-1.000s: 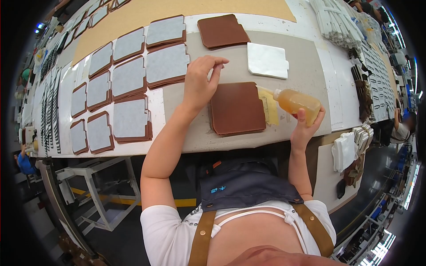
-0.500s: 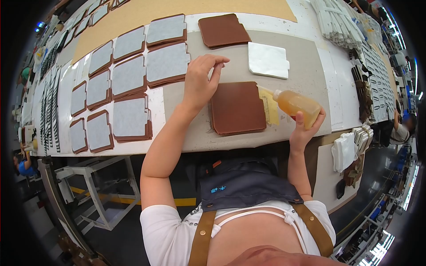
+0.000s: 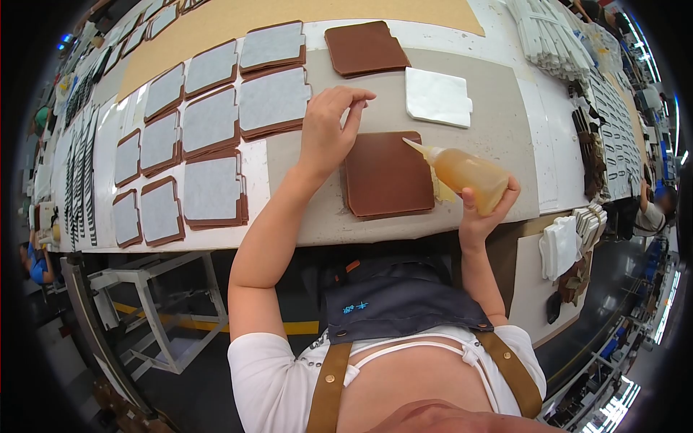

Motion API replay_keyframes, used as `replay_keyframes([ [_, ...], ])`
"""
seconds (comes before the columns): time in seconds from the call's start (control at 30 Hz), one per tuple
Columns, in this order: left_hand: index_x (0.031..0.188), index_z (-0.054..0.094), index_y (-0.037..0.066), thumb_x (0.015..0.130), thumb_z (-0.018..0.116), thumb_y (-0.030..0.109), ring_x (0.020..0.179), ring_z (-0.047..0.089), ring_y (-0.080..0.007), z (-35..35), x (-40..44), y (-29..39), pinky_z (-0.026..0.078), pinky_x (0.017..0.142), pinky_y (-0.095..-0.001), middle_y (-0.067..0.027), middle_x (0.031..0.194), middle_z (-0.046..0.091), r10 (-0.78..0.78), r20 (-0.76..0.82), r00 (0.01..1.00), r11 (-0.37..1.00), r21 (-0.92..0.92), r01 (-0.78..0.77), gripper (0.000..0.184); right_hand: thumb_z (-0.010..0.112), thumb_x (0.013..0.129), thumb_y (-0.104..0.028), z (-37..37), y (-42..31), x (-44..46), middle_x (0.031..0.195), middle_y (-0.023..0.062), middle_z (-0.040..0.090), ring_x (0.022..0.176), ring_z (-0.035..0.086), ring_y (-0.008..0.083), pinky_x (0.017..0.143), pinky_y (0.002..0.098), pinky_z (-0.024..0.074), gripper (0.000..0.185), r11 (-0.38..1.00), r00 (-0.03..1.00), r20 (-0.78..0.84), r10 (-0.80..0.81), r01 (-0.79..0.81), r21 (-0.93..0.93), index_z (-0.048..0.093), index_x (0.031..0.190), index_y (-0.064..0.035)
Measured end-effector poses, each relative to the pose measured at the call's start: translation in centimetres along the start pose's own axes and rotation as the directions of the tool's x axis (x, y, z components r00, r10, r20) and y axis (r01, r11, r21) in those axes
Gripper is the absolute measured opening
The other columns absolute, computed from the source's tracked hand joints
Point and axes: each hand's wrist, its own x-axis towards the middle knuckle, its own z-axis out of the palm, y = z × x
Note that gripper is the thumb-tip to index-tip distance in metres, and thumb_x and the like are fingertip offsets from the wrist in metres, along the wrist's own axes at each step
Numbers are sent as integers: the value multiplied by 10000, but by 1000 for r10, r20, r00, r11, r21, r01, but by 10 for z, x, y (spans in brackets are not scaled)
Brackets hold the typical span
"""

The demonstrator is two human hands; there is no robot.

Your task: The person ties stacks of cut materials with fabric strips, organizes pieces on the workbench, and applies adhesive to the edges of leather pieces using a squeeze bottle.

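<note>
My right hand (image 3: 485, 220) is wrapped around a squeeze bottle (image 3: 473, 177) of amber liquid. The bottle is tilted, its narrow nozzle pointing left over the top right part of a stack of brown panels (image 3: 390, 177). My left hand (image 3: 332, 126) hovers by that stack's upper left corner, fingers bent, with a small gap between thumb and fingertips and nothing visible in them. Beyond the stack lie another brown panel stack (image 3: 367, 49) and a stack of white padded pieces (image 3: 438, 97). A yellowish patch (image 3: 444, 189) is partly hidden behind the bottle.
Rows of brown panels with grey-white sheets (image 3: 211, 123) on top lie to the left. A bundle of white strips (image 3: 552, 40) sits at the back right. Folded white pieces (image 3: 560, 247) rest on a lower board at right. Other people are at the far edges.
My right hand has moved the bottle left, bringing its nozzle from beside the brown stack's right edge to over its top. My left hand has barely moved.
</note>
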Motion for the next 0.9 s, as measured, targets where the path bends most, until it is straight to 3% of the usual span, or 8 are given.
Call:
replay_keyframes([
  [0.1,928,669,66,857,564,14,770,596,-188,-1,0,0,421,775,-317,-45,822,648,-1,-10,1000,1000,2,1,137,763,793,-330,9,-6,2,1170,153,475,1103,531,247,949,349,433,670,999,1000,6,-30,30,35,324,1190,-18],
  [0.2,943,667,59,860,561,10,760,593,-194,-2,1,-1,425,783,-312,-53,796,643,8,-40,999,1000,1,-8,143,761,792,-337,15,-4,2,1172,153,484,1107,534,253,944,357,442,669,997,997,27,-68,67,36,323,1183,-16],
  [0.4,1241,518,52,878,488,-35,905,548,-163,-7,4,-2,431,836,-298,-77,1037,601,-122,-224,967,978,-196,78,374,766,790,-316,29,-8,1,1173,163,494,1116,543,270,936,363,455,663,994,992,90,-92,86,64,316,1177,-21],
  [0.5,1322,427,51,880,449,-48,981,509,-153,-12,4,-7,426,858,-294,-87,1168,531,-97,-275,957,982,-184,47,454,770,789,-287,41,-17,4,1169,181,508,1101,557,279,930,368,467,652,987,985,128,-113,97,131,310,1172,-27],
  [0.7,1323,425,44,879,448,-34,1008,500,-153,-16,6,-6,414,882,-295,-88,1194,519,-195,-312,930,952,-290,102,451,782,776,-244,61,-23,7,1162,193,520,1102,564,292,936,386,471,650,968,958,222,-183,137,209,310,1179,-48],
  [0.8,1322,427,47,877,452,-26,1027,500,-153,-15,5,-7,409,886,-296,-86,1195,520,-200,-313,928,950,-293,105,451,772,785,-278,63,-23,10,1186,183,505,1105,554,279,952,386,470,682,975,936,286,-206,170,145,309,1224,-37],
  [0.9,1320,428,47,876,450,-21,1034,501,-155,-17,6,-7,409,888,-298,-87,1187,523,-207,-320,925,946,-307,105,450,762,792,-327,53,-7,25,1219,136,487,1108,540,237,937,365,484,718,969,967,252,-35,-29,246,329,1283,-32],
])
